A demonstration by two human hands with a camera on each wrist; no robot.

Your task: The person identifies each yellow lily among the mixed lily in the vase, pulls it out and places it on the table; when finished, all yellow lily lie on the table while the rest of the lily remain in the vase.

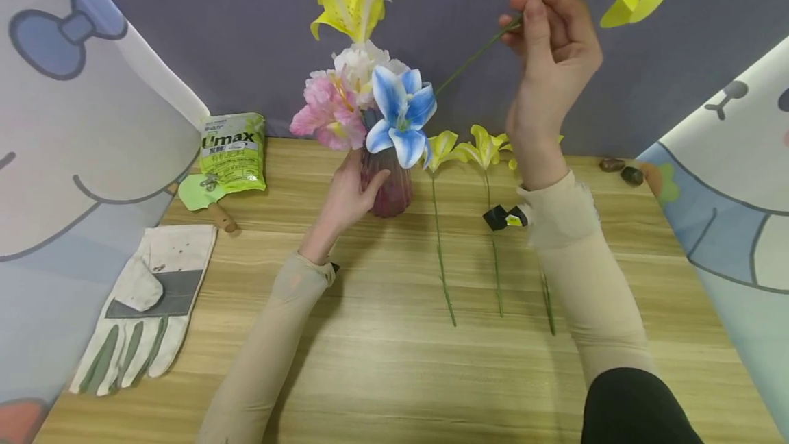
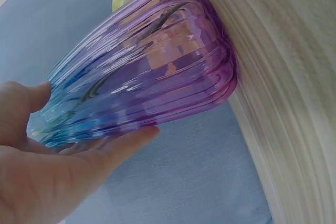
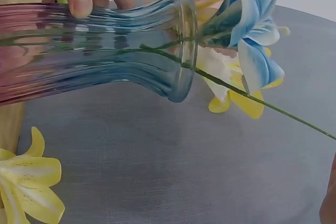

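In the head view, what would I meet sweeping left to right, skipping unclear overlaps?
Glove → Umax bag → left hand → vase → leftmost lily lying on the table → right hand → dark stones.

- looks like a little home-made tabletop booth tbh
- plain greyish fabric backdrop at 12 o'clock, cartoon-print panels at 9 and 3
- wood-grain tabletop, gardening vibe: fertilizer bag around 9:30, work glove at 8

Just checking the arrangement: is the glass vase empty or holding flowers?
The glass vase holds flowers: a blue lily, pink bloom, white bloom and yellow lily cluster above its rim, and stems show through the glass.
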